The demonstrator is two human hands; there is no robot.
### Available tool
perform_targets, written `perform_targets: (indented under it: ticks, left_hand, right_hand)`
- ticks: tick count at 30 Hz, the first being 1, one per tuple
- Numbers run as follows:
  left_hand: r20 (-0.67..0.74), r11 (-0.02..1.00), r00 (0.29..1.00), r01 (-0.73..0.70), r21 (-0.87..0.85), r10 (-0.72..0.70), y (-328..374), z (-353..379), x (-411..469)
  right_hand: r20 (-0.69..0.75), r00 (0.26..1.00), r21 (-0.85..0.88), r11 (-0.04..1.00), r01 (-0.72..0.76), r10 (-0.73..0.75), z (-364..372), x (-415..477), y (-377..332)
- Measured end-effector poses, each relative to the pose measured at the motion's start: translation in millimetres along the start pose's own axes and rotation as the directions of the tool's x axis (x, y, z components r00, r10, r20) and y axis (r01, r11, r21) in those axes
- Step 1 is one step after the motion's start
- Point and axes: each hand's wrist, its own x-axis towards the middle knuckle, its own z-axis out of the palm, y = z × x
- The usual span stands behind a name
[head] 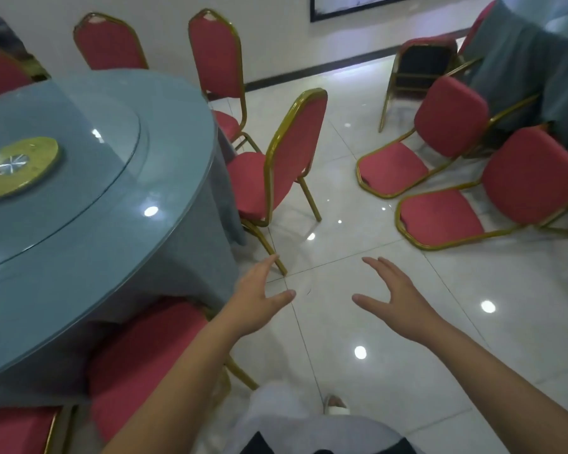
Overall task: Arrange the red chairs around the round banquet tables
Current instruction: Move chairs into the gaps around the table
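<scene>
View from a head camera, looking down at a person's two bare arms stretched forward over a glossy white tiled floor (374,355). The left hand (256,299) and the right hand (394,299) hover apart with palms facing each other, fingers spread and relaxed, holding nothing.

At 10 o'clock stands a round banquet table (177,178) in a blue-grey cloth, with a glass turntable (89,178) and a gold disc (20,168) at its middle. Red chairs with gold frames ring it. The nearest upright chair (295,142) is at 12 o'clock, just beyond the left hand, its seat tucked against the cloth. A second chair (215,50) and a third chair (109,44) stand further round at 11 o'clock. A fourth chair (151,348) sits at 8 o'clock under the left forearm, partly beneath the table edge.

At 2 o'clock, well apart from this table, two tipped chairs (450,116) (532,175) rest with their seats low on the floor beside a second draped table (522,60). Another chair (423,60) behind them is overturned.

At 6 o'clock a foot in a sandal (336,406) shows
</scene>
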Motion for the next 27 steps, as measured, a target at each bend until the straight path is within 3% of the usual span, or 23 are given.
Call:
perform_targets:
  ticks: [7,18,23,25,27]
  left_hand:
    - [-0.063,0.990,0.989,0.126,-0.068,-0.131,6,-21,87]
    - [-0.225,0.947,0.942,0.189,-0.260,-0.250,40,-94,335]
    - [-0.108,0.916,0.945,0.265,-0.302,-0.309,56,-112,422]
    - [-0.113,0.924,0.945,0.267,-0.272,-0.306,58,-110,439]
    - [-0.213,0.939,0.924,0.274,-0.208,-0.317,60,-107,447]
  right_hand:
    - [0.028,0.995,0.014,0.995,0.095,-0.095,-45,109,-26]
    - [0.110,0.978,-0.200,0.960,0.197,-0.178,-142,335,-92]
    - [0.117,0.970,-0.232,0.944,0.235,-0.212,-179,418,-118]
    - [0.127,0.968,-0.234,0.942,0.239,-0.214,-184,442,-119]
    - [0.164,0.960,-0.270,0.926,0.265,-0.227,-186,463,-119]
